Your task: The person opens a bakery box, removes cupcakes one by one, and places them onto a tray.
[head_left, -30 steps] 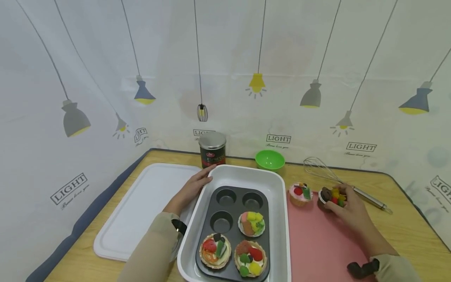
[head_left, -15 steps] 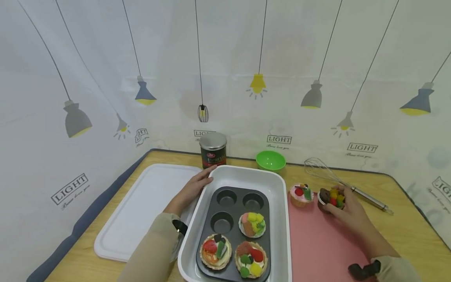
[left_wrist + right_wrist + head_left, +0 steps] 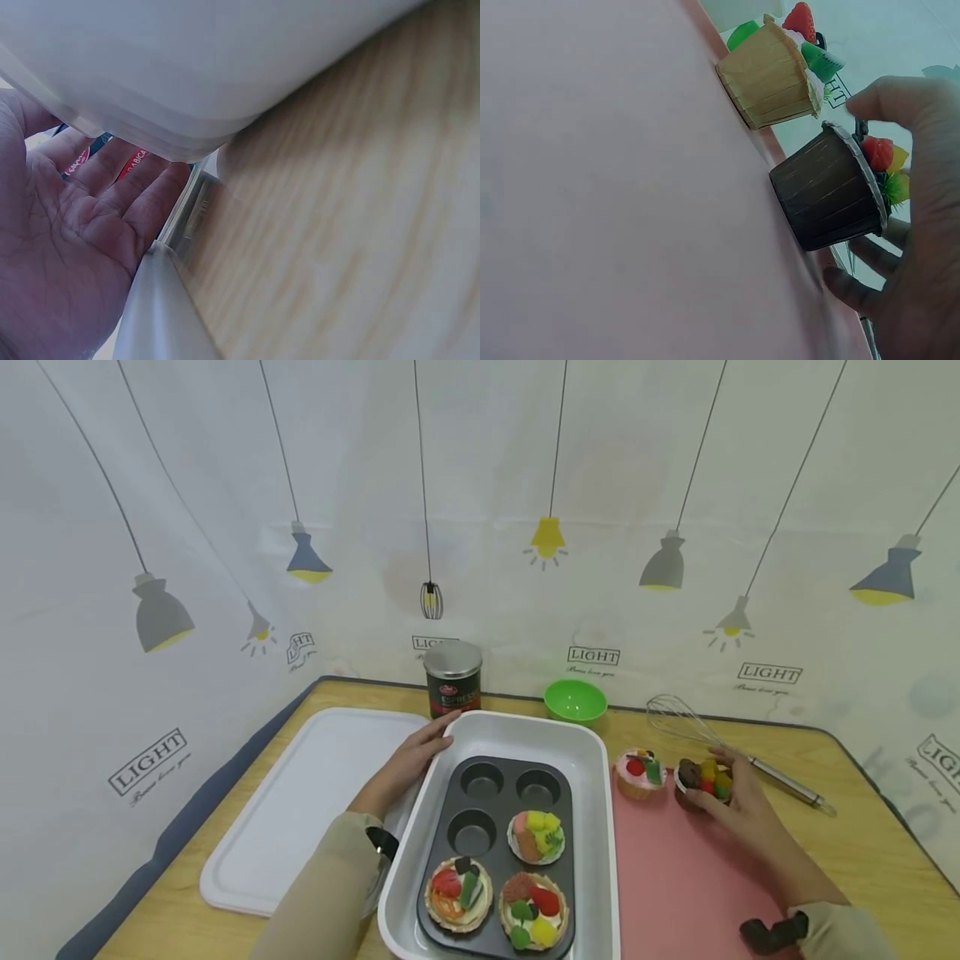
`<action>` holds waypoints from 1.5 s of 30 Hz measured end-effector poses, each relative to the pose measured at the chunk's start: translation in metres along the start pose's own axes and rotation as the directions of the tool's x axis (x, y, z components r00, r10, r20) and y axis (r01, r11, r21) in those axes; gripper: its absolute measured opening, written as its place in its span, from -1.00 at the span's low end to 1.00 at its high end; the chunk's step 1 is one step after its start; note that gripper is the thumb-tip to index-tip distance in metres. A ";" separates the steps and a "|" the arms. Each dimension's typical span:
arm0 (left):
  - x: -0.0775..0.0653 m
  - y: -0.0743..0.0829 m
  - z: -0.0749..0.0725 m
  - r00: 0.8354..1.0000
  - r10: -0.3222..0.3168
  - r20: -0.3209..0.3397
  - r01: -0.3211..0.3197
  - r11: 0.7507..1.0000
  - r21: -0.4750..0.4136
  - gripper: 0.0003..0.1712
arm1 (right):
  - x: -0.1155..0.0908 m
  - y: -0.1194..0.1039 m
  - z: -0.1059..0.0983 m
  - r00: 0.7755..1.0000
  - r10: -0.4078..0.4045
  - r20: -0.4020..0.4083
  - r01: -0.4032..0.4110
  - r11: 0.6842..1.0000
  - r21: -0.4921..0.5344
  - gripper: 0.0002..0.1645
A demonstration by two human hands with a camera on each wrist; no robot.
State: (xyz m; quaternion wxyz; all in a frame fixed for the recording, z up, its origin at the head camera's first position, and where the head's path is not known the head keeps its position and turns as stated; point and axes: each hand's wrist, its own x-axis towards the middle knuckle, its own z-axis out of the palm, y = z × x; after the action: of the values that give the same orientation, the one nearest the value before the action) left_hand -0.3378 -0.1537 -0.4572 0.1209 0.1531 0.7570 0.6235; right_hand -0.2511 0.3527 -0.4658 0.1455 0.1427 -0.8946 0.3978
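My left hand [image 3: 408, 768] rests against the left side of the white tray [image 3: 592, 752]; in the left wrist view its palm shows, with the fingers extended under the tray's side. Beside the pink mat's far edge my right hand [image 3: 753, 822] surrounds a chocolate cupcake [image 3: 826, 191] in a dark wrapper, topped with colourful fruit. The cupcake stands on the mat; thumb and fingers are spread around it, with a gap visible in the right wrist view. To its left stands a pink-topped cupcake [image 3: 639, 774]. Inside the tray, a dark muffin pan [image 3: 510, 810] holds two fruit tarts [image 3: 459, 895] and a cupcake [image 3: 536, 837].
A white cutting board [image 3: 300, 810] lies left of the tray. Behind stand an espresso tin [image 3: 453, 681] and a green bowl [image 3: 575, 702]. A whisk [image 3: 787, 781] lies beyond the right hand. The pink mat [image 3: 675, 885] borders the tray's right side.
My right hand has loosened around the chocolate cupcake, whose topping shows more now. The cupcake has shifted slightly left. My left hand and the tray have not moved.
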 end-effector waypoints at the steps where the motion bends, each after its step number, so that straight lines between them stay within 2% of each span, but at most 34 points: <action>1: 0.000 0.000 -0.001 1.000 0.000 -0.001 0.000 1.000 -0.001 -0.38 | 0.001 0.000 0.000 1.000 -0.028 -0.014 0.028 0.999 -0.017 -0.10; 6: 0.003 -0.001 -0.005 1.000 0.006 0.007 -0.006 1.000 -0.008 -0.38 | 0.005 -0.001 0.001 0.991 -0.132 -0.031 0.129 0.990 -0.063 -0.13; 12: 0.004 -0.001 -0.003 1.000 0.017 0.017 -0.017 1.000 -0.003 -0.37 | 0.004 -0.013 -0.007 0.991 -0.134 0.010 0.133 0.990 0.035 -0.05; 14: 0.003 -0.001 -0.003 1.000 0.013 0.013 -0.013 1.000 0.001 -0.37 | 0.007 -0.025 -0.011 0.991 -0.132 0.034 0.130 0.989 0.065 0.00; 17: 0.002 -0.001 -0.001 1.000 0.009 0.011 -0.009 1.000 0.006 -0.37 | 0.011 -0.055 -0.014 0.980 -0.190 0.062 0.187 0.981 0.046 0.05; 21: 0.001 -0.002 -0.001 1.000 0.000 0.005 0.000 1.000 0.003 -0.37 | 0.018 -0.098 -0.007 0.951 -0.294 0.101 0.298 0.954 -0.027 0.08; 23: 0.001 -0.001 -0.001 1.000 -0.010 -0.001 0.010 1.000 -0.002 -0.38 | 0.021 -0.115 0.001 0.935 -0.333 0.125 0.338 0.941 -0.021 0.07; 27: 0.002 -0.002 -0.001 1.000 -0.028 -0.012 0.028 1.000 -0.008 -0.38 | 0.023 -0.141 0.017 0.910 -0.357 0.212 0.316 0.927 0.204 0.05; 30: 0.002 -0.003 -0.001 1.000 -0.023 -0.004 0.023 1.000 -0.008 -0.37 | 0.022 -0.156 0.030 0.893 -0.365 0.263 0.297 0.917 0.265 0.01; 34: 0.002 -0.001 -0.001 1.000 0.005 0.011 -0.005 1.000 -0.016 -0.36 | 0.018 -0.172 0.054 0.871 -0.355 0.341 0.322 0.935 0.152 -0.10; 37: 0.002 -0.002 0.000 1.000 0.009 0.011 -0.009 1.000 -0.024 -0.37 | 0.014 -0.176 0.077 0.841 -0.331 0.428 0.302 0.943 0.136 -0.17; 39: 0.001 -0.002 0.001 1.000 -0.002 0.008 0.002 1.000 -0.023 -0.38 | 0.010 -0.175 0.091 0.824 -0.313 0.473 0.311 0.947 0.084 -0.20; 41: 0.001 -0.003 0.001 1.000 -0.011 0.007 0.011 1.000 -0.021 -0.38 | 0.007 -0.173 0.100 0.808 -0.317 0.497 0.355 0.935 0.020 -0.19; 45: 0.001 -0.002 0.000 1.000 -0.011 0.004 0.011 1.000 -0.025 -0.38 | 0.004 -0.171 0.107 0.801 -0.321 0.506 0.411 0.908 -0.076 -0.15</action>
State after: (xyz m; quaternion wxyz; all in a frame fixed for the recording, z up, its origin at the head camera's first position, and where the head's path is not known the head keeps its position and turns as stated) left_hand -0.3392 -0.1537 -0.4593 0.1277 0.1485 0.7498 0.6320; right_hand -0.2070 0.1618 -0.4186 0.0048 0.3939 -0.8898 0.2305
